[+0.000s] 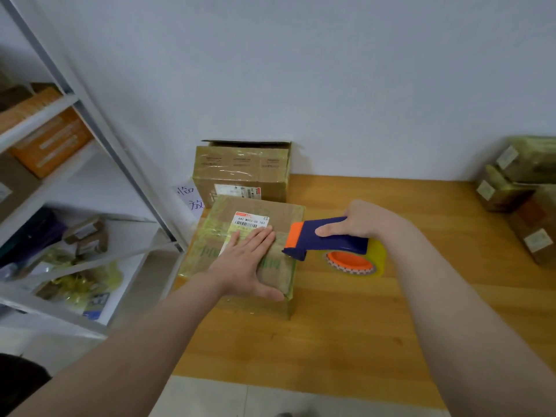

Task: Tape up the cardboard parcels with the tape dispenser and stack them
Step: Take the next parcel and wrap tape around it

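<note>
1. Pale floor tiles show at the bottom edge, and above them the near edge of a wooden table with a light plank grain.
2. Both bare forearms reach forward over the table from the lower corners.
3. On the table's left end lies the parcel, a flat cardboard box wrapped in yellowish tape with green print, with a white barcode label on its top.
4. The left hand lies flat on the parcel's top, fingers straight and together, thumb spread along the near right edge. It presses down and grasps nothing.
5. Just right of the parcel, the right hand is wrapped around the handle of the blue and orange tape dispenser, thumb along its side.
6. The dispenser's nose meets the right edge of the parcel's top, and its tape roll hangs just above the table.
7. Behind the parcel a taller cardboard box stands against the white wall, top flap slightly raised.
8. Taped parcels are stacked at the table's far right.
9. A metal shelf on the left holds boxes.
</note>
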